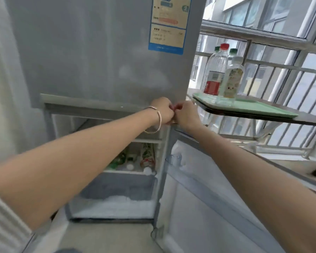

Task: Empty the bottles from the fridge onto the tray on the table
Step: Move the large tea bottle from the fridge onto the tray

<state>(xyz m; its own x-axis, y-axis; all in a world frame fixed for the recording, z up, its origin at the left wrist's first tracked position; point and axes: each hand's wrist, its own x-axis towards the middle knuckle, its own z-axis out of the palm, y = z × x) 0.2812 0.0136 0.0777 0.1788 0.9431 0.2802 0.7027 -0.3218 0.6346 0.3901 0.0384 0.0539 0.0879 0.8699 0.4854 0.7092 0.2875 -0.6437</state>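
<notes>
Head view | left hand (pixel 162 110) – right hand (pixel 185 114) touching | fridge (pixel 98 61)

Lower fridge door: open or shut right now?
Open. The lower fridge door is swung out to the right, and bottles show lying on the inner shelf.

Only one figure on the fridge sticker can be read

The blue-bordered cream paper sticker (pixel 169 24) on the upper door of the tall grey metal fridge (pixel 98 52) bears a teal badge near its top right corner with what looks like a "2"; the printed rows below it are too blurred to read. To the right of the fridge, the red and white label on the red-capped clear plastic bottle (pixel 214 70) and the pale yellow label on the green-capped clear plastic bottle (pixel 233 77) show no legible words.
</notes>
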